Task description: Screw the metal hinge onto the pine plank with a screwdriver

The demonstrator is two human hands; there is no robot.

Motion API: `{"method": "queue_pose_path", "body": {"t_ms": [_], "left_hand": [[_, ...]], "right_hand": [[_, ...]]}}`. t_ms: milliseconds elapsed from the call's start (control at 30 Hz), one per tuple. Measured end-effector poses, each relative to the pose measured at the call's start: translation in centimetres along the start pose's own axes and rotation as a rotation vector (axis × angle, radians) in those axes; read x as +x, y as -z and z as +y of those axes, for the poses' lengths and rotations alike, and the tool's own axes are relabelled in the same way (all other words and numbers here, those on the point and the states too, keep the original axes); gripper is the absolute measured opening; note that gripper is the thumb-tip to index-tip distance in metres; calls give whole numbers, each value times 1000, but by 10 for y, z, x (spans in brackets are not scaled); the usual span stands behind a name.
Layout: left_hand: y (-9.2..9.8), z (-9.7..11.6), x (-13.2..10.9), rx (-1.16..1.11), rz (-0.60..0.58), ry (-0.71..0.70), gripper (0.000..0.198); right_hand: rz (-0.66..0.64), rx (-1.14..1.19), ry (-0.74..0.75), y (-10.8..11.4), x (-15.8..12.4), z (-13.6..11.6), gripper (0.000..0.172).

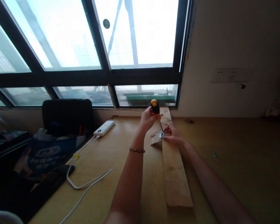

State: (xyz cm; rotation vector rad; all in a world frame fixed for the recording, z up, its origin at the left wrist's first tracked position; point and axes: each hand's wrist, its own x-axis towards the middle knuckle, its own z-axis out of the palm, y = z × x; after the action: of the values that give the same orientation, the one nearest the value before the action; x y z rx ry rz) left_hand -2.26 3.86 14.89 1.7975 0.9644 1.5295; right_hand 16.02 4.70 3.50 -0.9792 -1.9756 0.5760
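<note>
My left hand (pixel 147 118) is wrapped round a screwdriver (pixel 155 107) with a black and yellow handle. Its shaft slants down towards a small metal hinge (pixel 161 134). The hinge lies at the left edge of a long wooden plank (pixel 175 174), and a small thin piece of wood (pixel 155 138) juts out to the left beneath it. My right hand (pixel 173 134) rests over the plank, its thumb and fingertips closed at the hinge near the screwdriver's tip. Whether the tip sits in a screw is too small to tell.
A white power bank (pixel 104 128) with a white cable (pixel 88 184) lies on the table (pixel 135 130) to the left. Small screws or a similar metal item (pixel 215 154) lie at the right. A black chair (pixel 66 115) and a blue bag (pixel 49 155) stand beyond the left edge.
</note>
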Motion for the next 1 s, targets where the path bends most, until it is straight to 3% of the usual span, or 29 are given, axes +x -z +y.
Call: {"method": "queue_pose_path", "body": {"t_ms": [400, 600, 1000], "left_hand": [[-25, -5, -2, 78, 82, -74, 35], [-25, -11, 0, 90, 78, -100, 30], [-18, 7, -4, 162, 88, -15, 35]], "right_hand": [[-5, 6, -6, -1, 1, 6, 74], [-1, 11, -12, -2, 1, 7, 74], [6, 41, -13, -2, 1, 4, 73]]}}
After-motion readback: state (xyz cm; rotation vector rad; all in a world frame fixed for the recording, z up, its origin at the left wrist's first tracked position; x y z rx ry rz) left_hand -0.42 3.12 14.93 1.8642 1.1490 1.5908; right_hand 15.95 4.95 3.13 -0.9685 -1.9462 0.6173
